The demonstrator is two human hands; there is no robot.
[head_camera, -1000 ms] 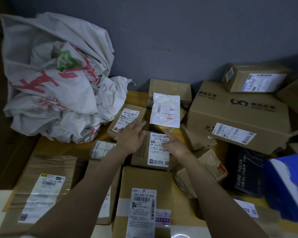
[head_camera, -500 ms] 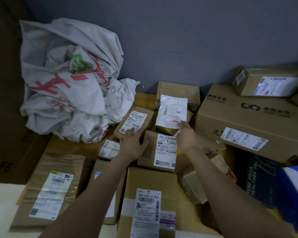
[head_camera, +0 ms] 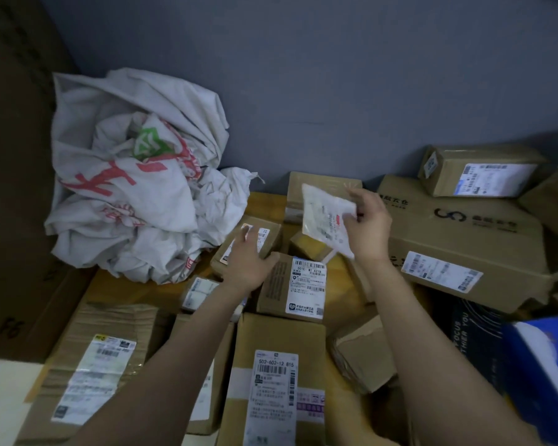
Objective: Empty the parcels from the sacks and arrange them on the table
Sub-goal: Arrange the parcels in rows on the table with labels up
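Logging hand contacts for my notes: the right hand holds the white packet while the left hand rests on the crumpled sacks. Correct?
No. In the head view the left hand rests on a small labelled box beside the sacks, not on them. The right hand does hold the white packet.

Crumpled sacks [head_camera: 136, 188] fill back-left corner; large box [head_camera: 464, 239] walls right; bare table [head_camera: 266, 206] strip between.
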